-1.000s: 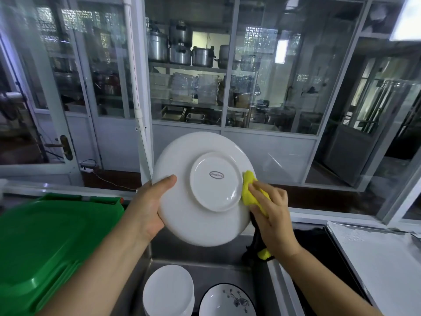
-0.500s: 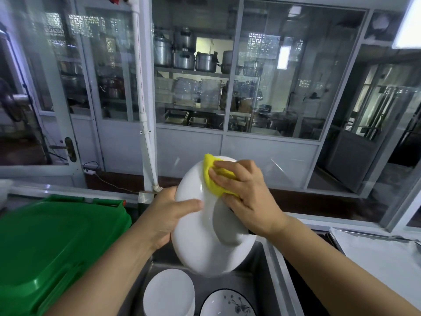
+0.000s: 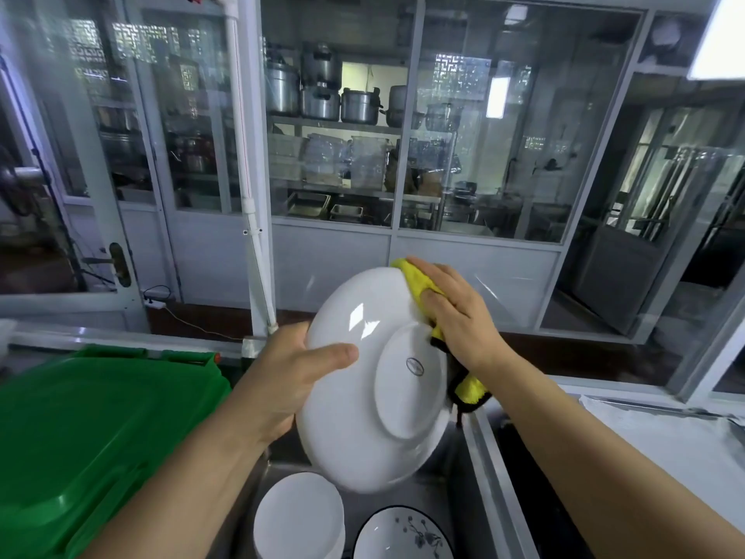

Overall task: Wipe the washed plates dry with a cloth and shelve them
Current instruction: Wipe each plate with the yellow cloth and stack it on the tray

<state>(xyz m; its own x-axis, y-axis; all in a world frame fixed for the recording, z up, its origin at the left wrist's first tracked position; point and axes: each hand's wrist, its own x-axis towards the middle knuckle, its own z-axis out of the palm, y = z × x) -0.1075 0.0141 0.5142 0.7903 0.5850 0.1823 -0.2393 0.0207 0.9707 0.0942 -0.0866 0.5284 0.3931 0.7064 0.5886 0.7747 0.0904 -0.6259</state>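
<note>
I hold a large white plate [image 3: 363, 417] tilted above the sink, its underside with the round foot ring and maker's stamp facing me. My left hand [image 3: 290, 377] grips its left rim, thumb across the back. My right hand [image 3: 455, 316] presses a yellow cloth [image 3: 417, 282] with a black edge against the plate's upper right rim; the cloth's tail hangs below my wrist. In the sink below sit a stack of white plates [image 3: 298, 518] and a bowl with a dark floral print [image 3: 403, 536].
A green plastic lid [image 3: 88, 437] fills the left side. The steel sink [image 3: 463, 498] has a divider wall on its right, and a white-covered counter [image 3: 665, 441] lies to the right. Glass partitions [image 3: 334, 135] ahead show shelves of pots.
The plate has turned so its underside faces me more fully. My right hand has slid the cloth from the top of the plate to its upper right rim.
</note>
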